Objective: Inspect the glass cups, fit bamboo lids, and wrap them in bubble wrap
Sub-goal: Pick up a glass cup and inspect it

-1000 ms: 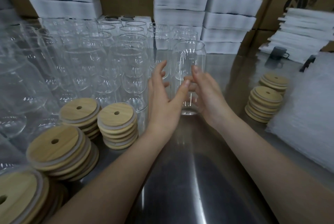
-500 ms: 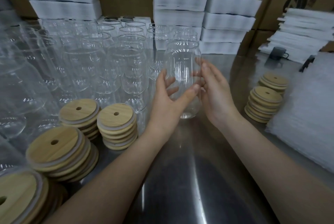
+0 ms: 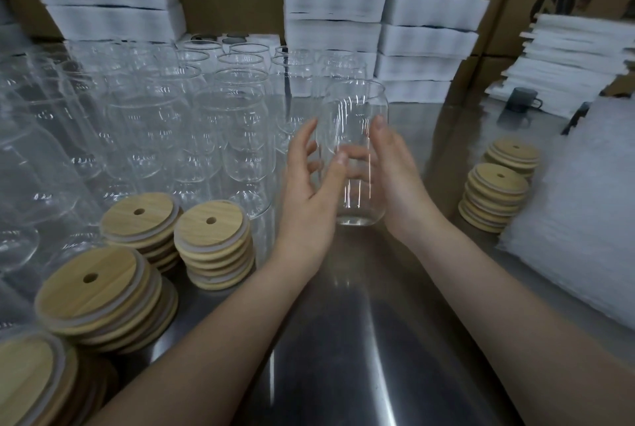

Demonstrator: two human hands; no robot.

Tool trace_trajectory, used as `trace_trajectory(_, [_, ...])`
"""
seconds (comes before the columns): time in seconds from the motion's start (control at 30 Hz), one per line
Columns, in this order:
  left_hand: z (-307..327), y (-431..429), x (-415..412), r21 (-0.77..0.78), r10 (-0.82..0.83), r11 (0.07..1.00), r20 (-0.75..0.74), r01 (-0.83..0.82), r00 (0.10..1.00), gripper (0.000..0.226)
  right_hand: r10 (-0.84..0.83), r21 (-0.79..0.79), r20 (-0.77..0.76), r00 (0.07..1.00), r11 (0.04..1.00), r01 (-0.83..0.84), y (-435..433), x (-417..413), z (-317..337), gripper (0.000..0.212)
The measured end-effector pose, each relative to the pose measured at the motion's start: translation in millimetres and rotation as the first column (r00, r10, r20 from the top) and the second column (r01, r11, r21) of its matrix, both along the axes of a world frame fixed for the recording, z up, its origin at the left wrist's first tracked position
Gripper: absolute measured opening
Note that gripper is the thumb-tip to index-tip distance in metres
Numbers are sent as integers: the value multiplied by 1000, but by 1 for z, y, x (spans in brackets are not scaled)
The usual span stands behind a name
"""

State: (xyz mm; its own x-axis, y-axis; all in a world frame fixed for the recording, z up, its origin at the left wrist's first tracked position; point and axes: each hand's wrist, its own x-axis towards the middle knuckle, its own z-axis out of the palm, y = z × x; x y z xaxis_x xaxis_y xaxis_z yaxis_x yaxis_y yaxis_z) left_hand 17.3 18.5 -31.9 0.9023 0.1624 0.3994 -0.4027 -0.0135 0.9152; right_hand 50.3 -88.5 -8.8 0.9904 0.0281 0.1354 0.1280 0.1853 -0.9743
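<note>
I hold one clear glass cup (image 3: 355, 109) upright between both hands, a little above the steel table (image 3: 360, 339). My left hand (image 3: 309, 198) has its thumb on the cup's near side and its fingers behind it. My right hand (image 3: 398, 178) cups the right side, and its fingers show through the glass. Several more glass cups (image 3: 226, 116) stand crowded on the left. Stacks of bamboo lids (image 3: 209, 223) with straw holes sit at front left, and other lid stacks (image 3: 498, 181) at the right. A bubble wrap pile (image 3: 584, 205) lies at the far right.
White foam stacks (image 3: 378, 13) and cardboard boxes line the back. A dark mug (image 3: 522, 101) stands at the back right beside a pile of white sheets (image 3: 567, 58). Bare table lies in front of me between my arms.
The cup shifted left and then back to the right between my hands. My right hand slid further up its side, and my left thumb moved across the near face.
</note>
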Motion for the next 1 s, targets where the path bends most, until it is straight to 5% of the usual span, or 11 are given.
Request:
trace_trajectory(0.13, [0,2,0,73,93,993,35,-96,995,49,-77,-59,80,994,995,82,3,0,1,65])
trace_trajectory(0.3, [2,3,-2,8,-41,999,-86,42,995,88,-93,-27,123,988,995,97,0,2,1,30])
trace_trajectory(0.5, [-2,5,1,19,-46,999,-112,48,993,98,-85,-22,140,986,996,89,2,-5,8,34])
trace_trajectory(0.67, [-7,3,3,117,-18,993,-27,22,999,96,-19,34,124,992,999,15,-1,-9,17,64])
trace_trajectory(1.0, [-10,4,3,165,0,986,59,-10,998,100,120,252,110,987,957,-144,-7,-10,23,28])
